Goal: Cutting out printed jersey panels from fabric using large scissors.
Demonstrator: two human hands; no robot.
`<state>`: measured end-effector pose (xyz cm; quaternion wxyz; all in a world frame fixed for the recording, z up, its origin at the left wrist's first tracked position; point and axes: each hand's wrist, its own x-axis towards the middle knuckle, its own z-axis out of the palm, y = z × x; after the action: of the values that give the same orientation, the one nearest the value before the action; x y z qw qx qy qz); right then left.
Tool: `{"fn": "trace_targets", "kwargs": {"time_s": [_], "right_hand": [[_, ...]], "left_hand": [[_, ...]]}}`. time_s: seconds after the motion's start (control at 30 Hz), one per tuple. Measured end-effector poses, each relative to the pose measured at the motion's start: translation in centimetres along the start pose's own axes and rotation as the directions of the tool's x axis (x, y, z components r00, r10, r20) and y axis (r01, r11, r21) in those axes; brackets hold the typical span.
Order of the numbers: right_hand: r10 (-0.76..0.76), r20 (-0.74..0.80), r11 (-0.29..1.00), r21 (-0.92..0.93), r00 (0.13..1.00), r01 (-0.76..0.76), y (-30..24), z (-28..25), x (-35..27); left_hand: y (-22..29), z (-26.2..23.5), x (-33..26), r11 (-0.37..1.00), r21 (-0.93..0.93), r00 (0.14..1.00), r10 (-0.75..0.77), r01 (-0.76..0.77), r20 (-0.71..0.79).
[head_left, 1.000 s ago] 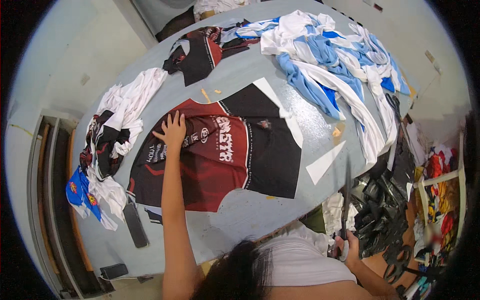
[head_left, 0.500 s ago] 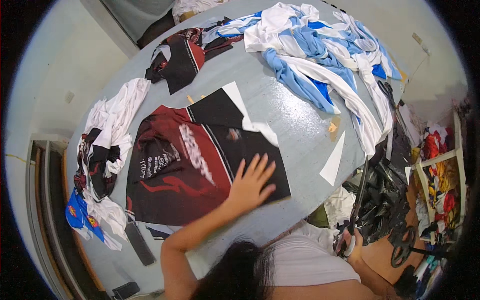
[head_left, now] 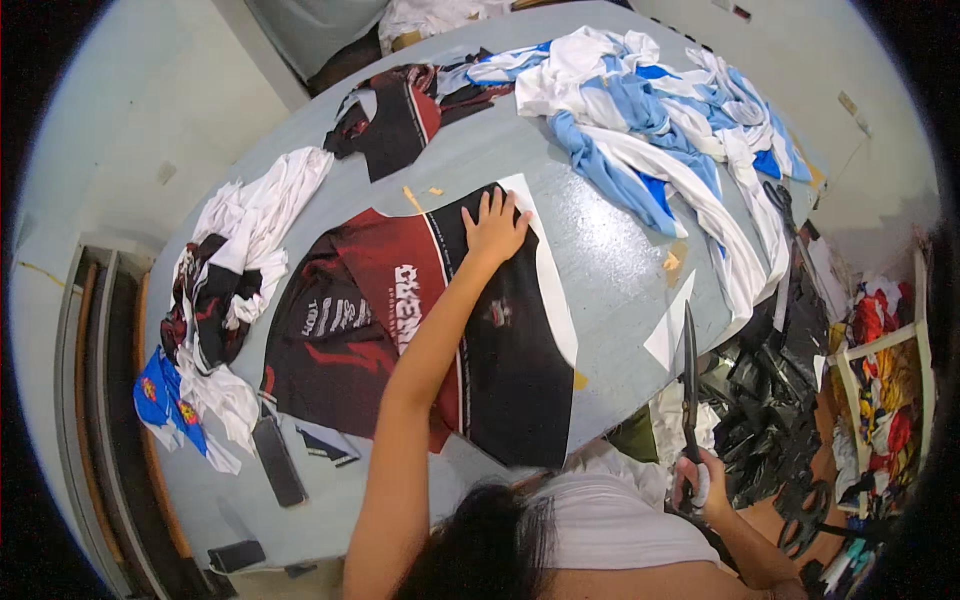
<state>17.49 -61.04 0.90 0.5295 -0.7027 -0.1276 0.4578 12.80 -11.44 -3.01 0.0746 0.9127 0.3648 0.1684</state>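
A black and red printed jersey panel (head_left: 525,385) lies on the table before me, its folded left part showing white lettering. My left hand (head_left: 495,230) rests flat on its far black edge, fingers spread, holding nothing. A curved strip of white material (head_left: 550,285) shows from under the panel's right side. Off the table's near right edge, my right hand (head_left: 708,482) is closed round the handles of long dark scissors (head_left: 690,400). Their blades point up and away, near a pointed white scrap (head_left: 668,325).
White and light-blue garments (head_left: 640,120) are heaped at the far right of the grey table (head_left: 610,300). More red-black pieces (head_left: 400,125) and white cloth (head_left: 265,200) lie far and left. A phone-like black slab (head_left: 278,462) lies near left. Black plastic bags (head_left: 765,420) sit beside the table.
My left hand has slid away from me to the panel's far edge. The black part has swung nearer and lies flatter. The scissors have risen slightly with my right hand.
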Motion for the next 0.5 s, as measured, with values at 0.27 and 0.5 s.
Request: {"fn": "trace_targets", "kwargs": {"time_s": [0.27,0.5], "right_hand": [[-0.125,-0.116,0.955,-0.284,0.985,0.088,-4.8,-3.8,-1.7],[-0.179,-0.137,0.96,-0.242,0.974,0.143,-6.8,-3.6,0.3]], "left_hand": [[4.8,2.9,5.3,0.996,-0.052,0.972,0.057,-0.071,-0.226],[24.4,3.4,-14.3,0.296,-0.715,0.232,0.954,-0.633,0.189]]}}
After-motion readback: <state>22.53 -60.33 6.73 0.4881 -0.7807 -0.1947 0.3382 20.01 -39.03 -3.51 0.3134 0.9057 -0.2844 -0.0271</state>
